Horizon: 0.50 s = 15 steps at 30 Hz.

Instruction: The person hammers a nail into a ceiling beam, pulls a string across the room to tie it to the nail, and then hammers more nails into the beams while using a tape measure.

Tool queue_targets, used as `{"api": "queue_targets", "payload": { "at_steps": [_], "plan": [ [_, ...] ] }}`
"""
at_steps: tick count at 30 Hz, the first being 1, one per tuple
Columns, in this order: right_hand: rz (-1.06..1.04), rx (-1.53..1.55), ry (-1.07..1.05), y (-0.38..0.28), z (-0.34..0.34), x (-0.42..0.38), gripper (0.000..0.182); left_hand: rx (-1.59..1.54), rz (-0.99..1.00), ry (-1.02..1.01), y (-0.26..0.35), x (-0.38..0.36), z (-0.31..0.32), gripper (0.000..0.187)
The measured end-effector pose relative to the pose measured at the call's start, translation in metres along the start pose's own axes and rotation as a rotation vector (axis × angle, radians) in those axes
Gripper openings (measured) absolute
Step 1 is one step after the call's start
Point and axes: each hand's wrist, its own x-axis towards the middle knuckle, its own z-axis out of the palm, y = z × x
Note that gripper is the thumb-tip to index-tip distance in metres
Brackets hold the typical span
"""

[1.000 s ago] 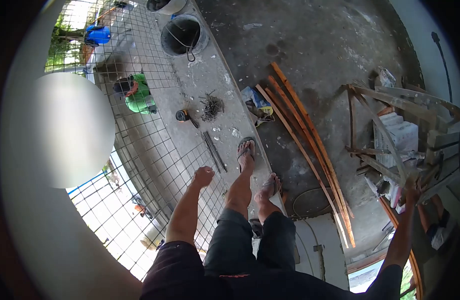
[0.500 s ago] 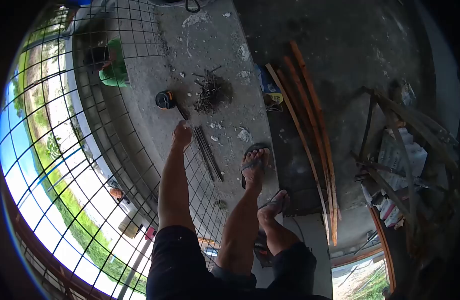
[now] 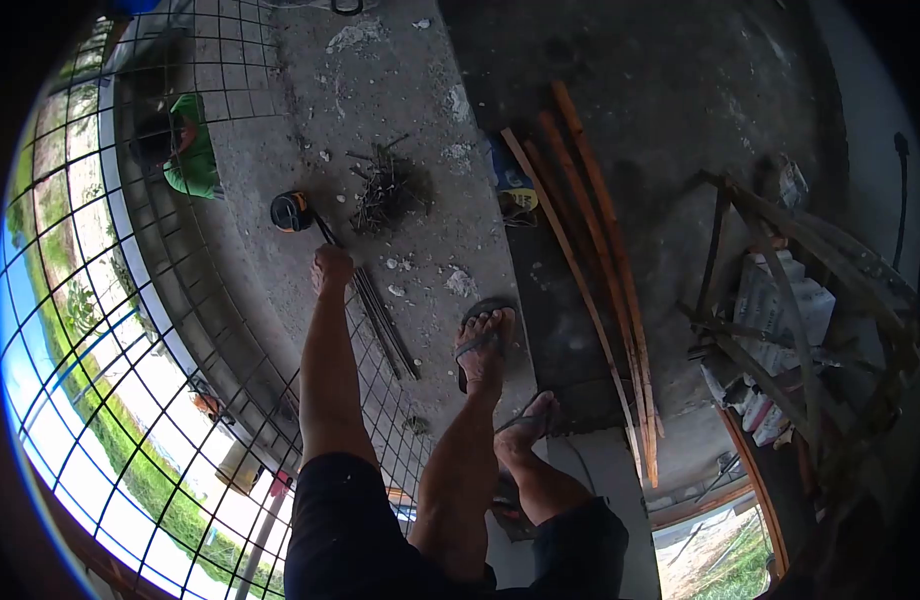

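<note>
My left hand (image 3: 332,268) is closed at the upper part of a bundle of thin dark metal rods (image 3: 385,325) lying on the concrete ledge. The rod ends show on both sides of the fist, which looks wrapped around at least some of them; the fingertips are hidden. Just beyond the hand sits a black and orange tape measure (image 3: 290,211). A pile of short dark metal pieces (image 3: 383,190) lies to its right. My right hand is out of view. My sandalled foot (image 3: 483,345) stands on the ledge to the right of the rods.
Wire mesh (image 3: 140,330) runs along the left, with a person in a green shirt (image 3: 192,150) behind it. Long wooden strips (image 3: 600,260) lie on the lower floor at right. Bent metal frames (image 3: 780,260) and sacks (image 3: 775,305) stand farther right. Rubble dots the concrete ledge (image 3: 330,110).
My view has shifted, so the ledge and its objects appear farther left. My left hand stays at the rods, slightly closer to the tape measure. More of the person in green shows.
</note>
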Motion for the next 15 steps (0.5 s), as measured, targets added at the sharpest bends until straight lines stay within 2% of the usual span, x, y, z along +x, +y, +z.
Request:
{"api": "queue_targets", "payload": {
  "at_steps": [3, 5, 8, 10, 12, 13, 15],
  "plan": [
    [0.071, 0.14, 0.016, -0.023, 0.008, -0.003, 0.042, -0.467, -0.228, 0.073, 0.0, -0.01, 0.005, 0.029],
    [0.033, 0.137, -0.015, -0.038, 0.001, 0.011, 0.041, -0.688, -0.378, 0.122, 0.018, -0.076, -0.074, 0.032],
    [-0.079, 0.129, -0.11, -0.085, -0.051, 0.059, 0.039, -0.802, -0.414, 0.273, -0.002, -0.07, -0.055, 0.024],
    [-0.207, 0.132, -0.149, -0.154, -0.121, 0.111, 0.039, -0.798, -0.393, 0.397, -0.03, -0.033, -0.016, 0.024],
    [-0.346, 0.114, -0.128, -0.237, -0.213, 0.16, 0.038, -0.821, -0.394, 0.517, -0.043, -0.044, -0.05, 0.024],
    [-0.416, 0.097, -0.097, -0.283, -0.265, 0.181, 0.038, -0.871, -0.414, 0.572, -0.044, -0.083, -0.1, 0.022],
    [-0.543, 0.072, -0.026, -0.37, -0.369, 0.203, 0.038, -1.041, -0.443, 0.585, -0.054, -0.125, -0.151, 0.021]
  ]
}}
